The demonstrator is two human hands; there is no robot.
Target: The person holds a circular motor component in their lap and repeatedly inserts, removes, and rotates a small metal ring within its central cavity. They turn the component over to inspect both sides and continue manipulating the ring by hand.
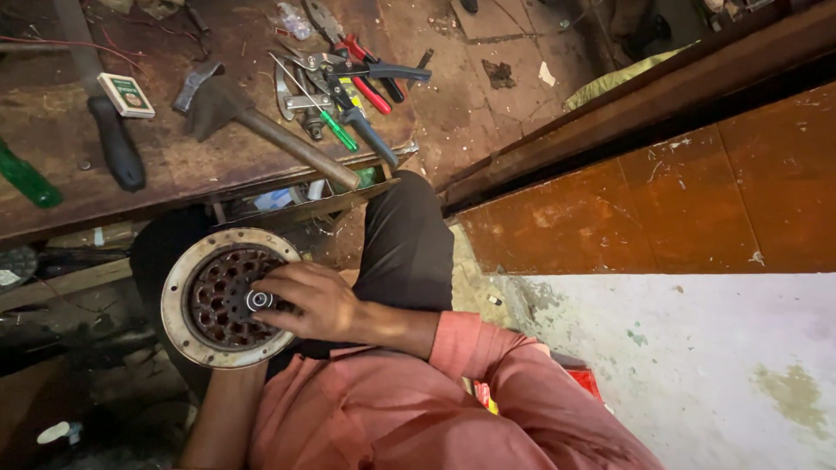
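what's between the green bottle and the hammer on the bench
In the head view, a black-handled tool and a small green-and-white box lie between the green bottle and the hammer.

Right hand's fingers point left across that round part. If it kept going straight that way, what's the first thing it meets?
The right hand already rests on the perforated disc, fingertips at the central hub. Going on leftward, it would likely meet that hub first, then the pale metal rim; depth is unclear.

Seen from above, at lower left of the frame, a right hand [309, 300] rests fingers on the dark hub of a round perforated metal disc [228, 298] held on the lap; upper left, a workbench [174, 165] carries a hammer [261, 126], pliers [357, 52] and a green screwdriver [335, 129].
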